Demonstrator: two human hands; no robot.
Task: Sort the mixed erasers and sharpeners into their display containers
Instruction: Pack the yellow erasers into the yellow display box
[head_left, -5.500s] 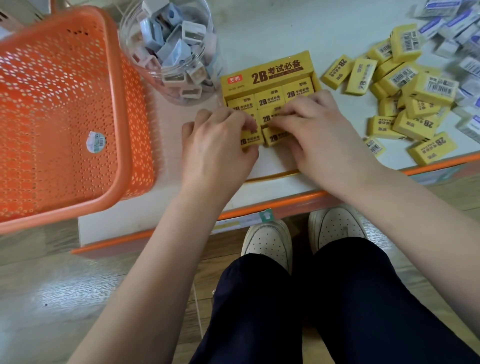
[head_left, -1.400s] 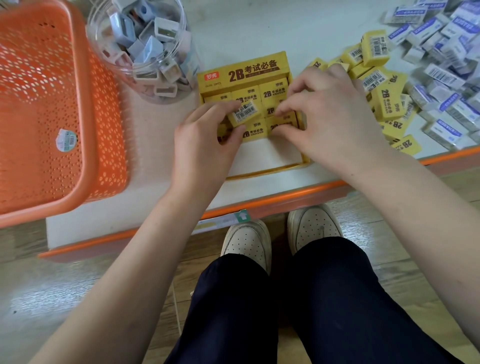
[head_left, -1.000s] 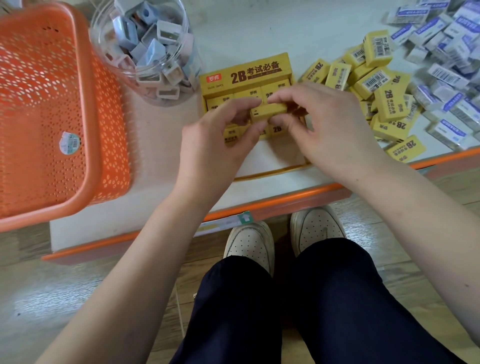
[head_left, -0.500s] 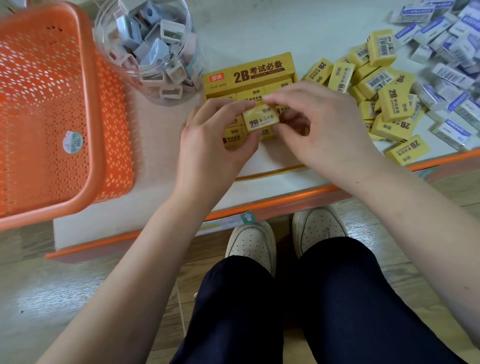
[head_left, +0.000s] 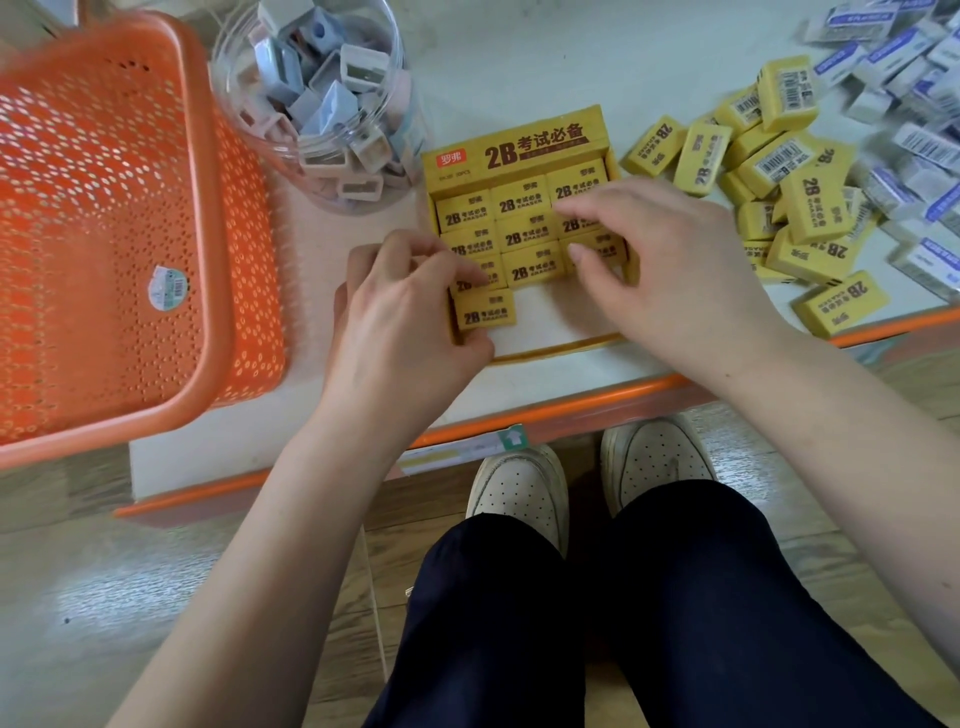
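Note:
A yellow display box (head_left: 519, 148) lies flat on the white shelf, with three rows of yellow 2B erasers packed in it. My left hand (head_left: 410, 312) pinches one more yellow eraser (head_left: 485, 310) between thumb and fingers at the left of the fourth row. My right hand (head_left: 670, 260) is spread over the box's right column, its fingertips touching the erasers there and holding nothing. A clear jar (head_left: 322, 104) of pastel sharpeners stands left of the box. Loose yellow erasers (head_left: 779, 171) lie in a heap to the right.
An orange perforated basket (head_left: 104, 208) fills the left side and overhangs the shelf. White and blue erasers (head_left: 909, 156) are scattered at the far right. The shelf's orange front edge (head_left: 545, 410) runs just below the box. My knees and shoes are beneath it.
The eraser both hands held above the box now lies in the fourth row at the left. My right hand has let go and moved to the right column.

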